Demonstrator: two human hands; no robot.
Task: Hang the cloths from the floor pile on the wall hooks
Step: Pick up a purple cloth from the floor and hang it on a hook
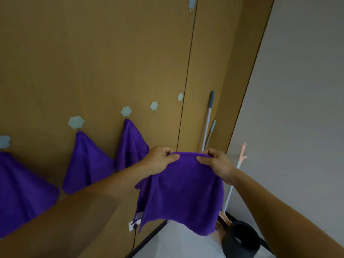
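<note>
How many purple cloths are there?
4. Hanging on wall hooks: the far-left cloth, second cloth, third cloth. The left hand and right hand hold up the fourth cloth. Others may be out of view.

I saw a white pole [208, 116] with a grey-blue grip leaning in the corner, with a shorter pale-blue-tipped pole [213, 125] just beside it and a peach handle [243, 151] nearby. Lower down sat a round black container [230, 246], and a black cable [134, 241] hung from a white wall socket [131, 226].

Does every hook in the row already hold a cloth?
No: the hook right of the last hung cloth is bare.
</note>
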